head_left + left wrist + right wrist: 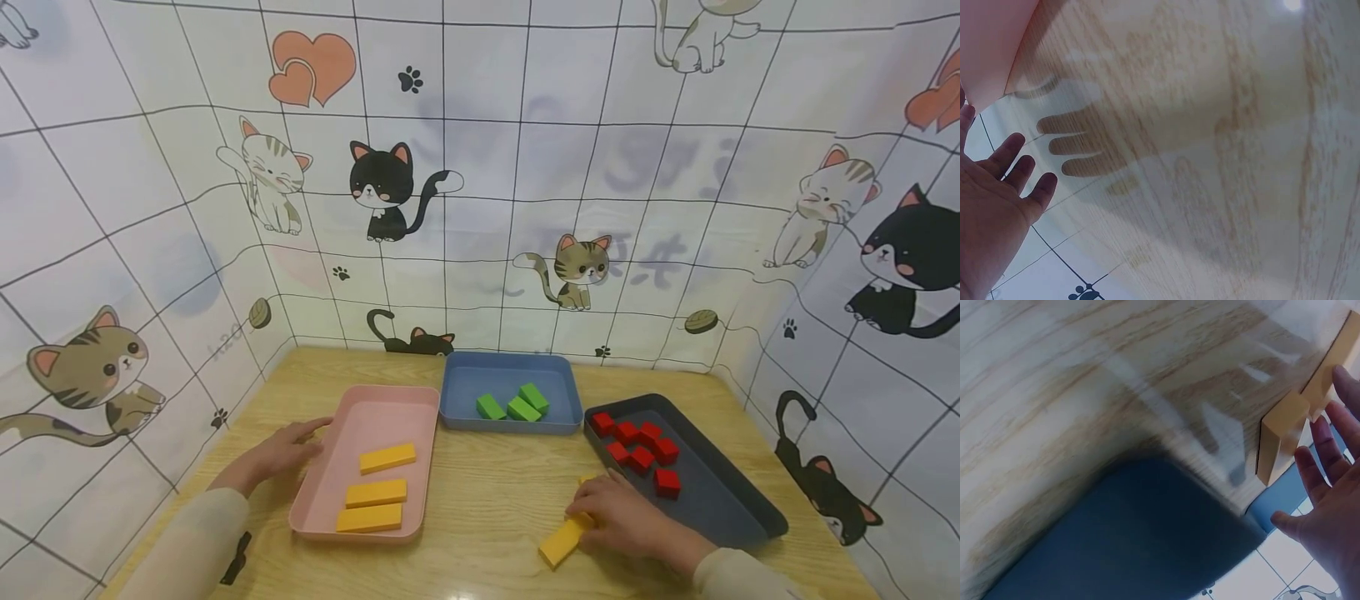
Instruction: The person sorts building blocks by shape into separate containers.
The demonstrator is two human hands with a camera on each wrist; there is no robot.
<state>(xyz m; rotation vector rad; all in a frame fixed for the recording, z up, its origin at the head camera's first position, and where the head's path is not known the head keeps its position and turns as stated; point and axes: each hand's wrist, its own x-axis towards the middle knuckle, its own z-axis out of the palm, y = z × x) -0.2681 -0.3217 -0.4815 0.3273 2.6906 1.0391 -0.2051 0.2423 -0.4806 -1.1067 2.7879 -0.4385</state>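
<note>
Two yellow blocks lie on the table by my right hand [624,517]. Its thumb and index finger pinch the nearer yellow block [561,546] around its far end. The other yellow block [1282,434] lies end to end with it, mostly hidden by the hand in the head view. My left hand [281,454] rests with loosely extended fingers beside the left rim of the pink tray [375,408]. Inside that tray lie three yellow blocks, one of them the farthest yellow block [387,458]. In the left wrist view, the left hand [997,206] holds nothing.
A blue tray [510,371] with three green blocks [491,407] stands at the back. At the right, a dark grey tray [720,500] holds several red cubes [667,483]. A cat-print sheet [480,167] surrounds the wooden table [480,517].
</note>
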